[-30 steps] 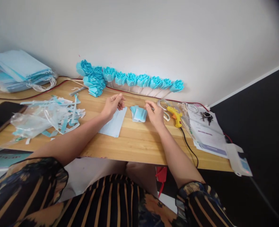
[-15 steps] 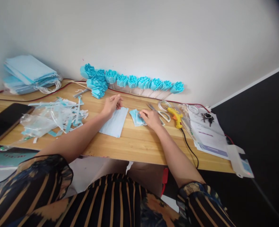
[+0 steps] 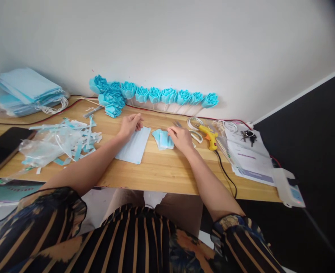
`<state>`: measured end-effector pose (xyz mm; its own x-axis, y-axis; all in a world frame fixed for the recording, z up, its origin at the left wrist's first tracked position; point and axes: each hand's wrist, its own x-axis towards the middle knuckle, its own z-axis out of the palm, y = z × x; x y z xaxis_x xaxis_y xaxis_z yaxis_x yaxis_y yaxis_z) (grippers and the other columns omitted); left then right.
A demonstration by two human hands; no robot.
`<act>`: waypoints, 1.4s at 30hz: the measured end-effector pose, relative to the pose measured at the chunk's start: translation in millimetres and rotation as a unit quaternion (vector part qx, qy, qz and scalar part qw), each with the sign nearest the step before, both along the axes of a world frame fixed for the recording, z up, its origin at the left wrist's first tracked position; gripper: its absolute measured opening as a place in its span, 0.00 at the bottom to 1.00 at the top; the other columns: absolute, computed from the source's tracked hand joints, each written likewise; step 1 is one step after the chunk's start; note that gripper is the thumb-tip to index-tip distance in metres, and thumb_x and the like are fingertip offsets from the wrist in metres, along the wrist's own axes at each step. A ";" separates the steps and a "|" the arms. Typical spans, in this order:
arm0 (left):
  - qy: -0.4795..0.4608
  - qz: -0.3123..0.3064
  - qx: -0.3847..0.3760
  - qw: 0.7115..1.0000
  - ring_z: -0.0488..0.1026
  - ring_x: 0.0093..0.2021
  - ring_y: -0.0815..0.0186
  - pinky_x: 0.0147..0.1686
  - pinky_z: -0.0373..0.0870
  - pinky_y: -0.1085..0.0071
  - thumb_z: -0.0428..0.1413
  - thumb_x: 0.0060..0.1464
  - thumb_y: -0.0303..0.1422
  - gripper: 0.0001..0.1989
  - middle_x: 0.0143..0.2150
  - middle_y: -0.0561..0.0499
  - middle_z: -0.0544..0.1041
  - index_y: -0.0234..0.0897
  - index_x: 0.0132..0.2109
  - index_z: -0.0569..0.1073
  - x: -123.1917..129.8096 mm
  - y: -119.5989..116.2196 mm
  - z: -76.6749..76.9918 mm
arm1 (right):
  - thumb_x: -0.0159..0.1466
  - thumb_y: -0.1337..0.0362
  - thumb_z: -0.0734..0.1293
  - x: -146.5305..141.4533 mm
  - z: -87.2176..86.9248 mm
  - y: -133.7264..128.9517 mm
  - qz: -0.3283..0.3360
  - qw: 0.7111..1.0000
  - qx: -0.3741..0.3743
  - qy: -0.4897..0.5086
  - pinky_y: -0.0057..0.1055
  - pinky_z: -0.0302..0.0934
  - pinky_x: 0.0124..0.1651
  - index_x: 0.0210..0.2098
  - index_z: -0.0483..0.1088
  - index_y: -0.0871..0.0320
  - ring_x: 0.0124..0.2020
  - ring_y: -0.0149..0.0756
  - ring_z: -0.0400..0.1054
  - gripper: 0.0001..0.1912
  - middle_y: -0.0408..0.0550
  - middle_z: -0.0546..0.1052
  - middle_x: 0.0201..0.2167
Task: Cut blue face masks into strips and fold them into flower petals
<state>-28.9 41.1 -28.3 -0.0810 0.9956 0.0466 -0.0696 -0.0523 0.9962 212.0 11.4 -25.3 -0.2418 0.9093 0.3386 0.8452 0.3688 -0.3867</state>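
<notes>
A flat light blue sheet lies on the wooden table. My left hand is over its upper left corner, fingers curled together; what they hold, if anything, is too small to make out. To the right, small blue cut pieces lie overlapping. My right hand is at their right edge, its thumb and fingers pinched by the top one. Scissors lie partly hidden behind my right hand. The yellow glue gun rests just right of them.
Blue fabric flowers line the wall. Blue masks are stacked at the back left. Scraps and a plastic bag lie near a phone. Papers with keys sit right, beside a white power strip.
The view has shifted slightly. The top small blue piece now lies flatter on the others beside my right hand. My left hand stays over the sheet's corner.
</notes>
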 end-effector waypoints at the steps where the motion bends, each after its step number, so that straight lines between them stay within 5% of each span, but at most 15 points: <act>1: 0.004 -0.001 0.002 1.000 0.64 0.15 0.74 0.18 0.59 0.78 0.51 0.66 0.30 0.16 0.16 0.54 0.71 0.32 0.29 0.72 0.2 -0.3 0.0 | 0.70 0.61 0.62 -1.0 -0.2 -0.7 0.005 1.000 -0.007 -0.007 0.33 0.64 0.42 0.42 0.80 0.53 0.41 0.42 0.78 0.13 0.46 0.85 0.36; 8: 0.017 0.001 0.012 1.000 0.64 0.16 0.74 0.18 0.60 0.78 0.53 0.64 0.31 0.15 0.17 0.54 0.71 0.32 0.29 0.72 -0.3 0.4 -1.8 | 0.70 0.61 0.63 -11.6 0.9 -10.4 0.058 0.996 -0.075 0.007 0.29 0.62 0.38 0.40 0.80 0.53 0.35 0.37 0.78 0.13 0.43 0.84 0.31; 21: 0.015 0.066 0.022 0.997 0.66 0.18 0.73 0.20 0.60 0.78 0.54 0.63 0.35 0.15 0.19 0.54 0.71 0.33 0.29 0.72 -10.0 10.9 0.2 | 0.69 0.62 0.63 -9.1 -2.4 -7.6 0.041 0.998 -0.025 0.046 0.32 0.67 0.42 0.46 0.80 0.53 0.35 0.39 0.79 0.14 0.43 0.84 0.29; 25: 0.172 0.041 0.064 0.982 0.73 0.28 0.68 0.32 0.68 0.74 0.54 0.60 0.32 0.11 0.27 0.49 0.78 0.34 0.31 0.76 -13.6 13.6 -7.4 | 0.69 0.62 0.63 -8.5 -1.8 -7.3 0.044 0.998 -0.020 0.051 0.32 0.67 0.44 0.46 0.80 0.54 0.37 0.39 0.80 0.14 0.45 0.84 0.30; 29: 0.358 -0.048 0.130 0.923 0.77 0.45 0.56 0.49 0.68 0.65 0.63 0.50 0.30 0.07 0.44 0.43 0.83 0.37 0.39 0.81 -19.0 14.8 -13.4 | 0.69 0.63 0.63 -7.3 -1.3 -6.3 0.047 0.997 -0.016 0.050 0.32 0.67 0.42 0.46 0.80 0.55 0.36 0.39 0.80 0.14 0.45 0.84 0.30; 32: 0.421 -0.092 0.162 0.888 0.75 0.49 0.51 0.53 0.66 0.62 0.67 0.43 0.31 0.11 0.45 0.43 0.82 0.40 0.38 0.82 -25.1 16.7 -13.5 | 0.69 0.63 0.63 -7.0 -0.8 -6.3 0.041 0.998 -0.019 0.049 0.32 0.67 0.43 0.45 0.80 0.54 0.35 0.39 0.80 0.14 0.44 0.84 0.29; 42: 0.420 -0.136 0.116 0.890 0.71 0.31 0.59 0.33 0.59 0.69 0.62 0.43 0.28 0.03 0.27 0.49 0.79 0.41 0.26 0.78 -28.6 18.2 -9.6 | 0.69 0.62 0.63 -8.5 -1.6 -6.5 0.031 0.997 -0.046 0.053 0.33 0.68 0.44 0.46 0.80 0.54 0.36 0.40 0.80 0.14 0.45 0.84 0.28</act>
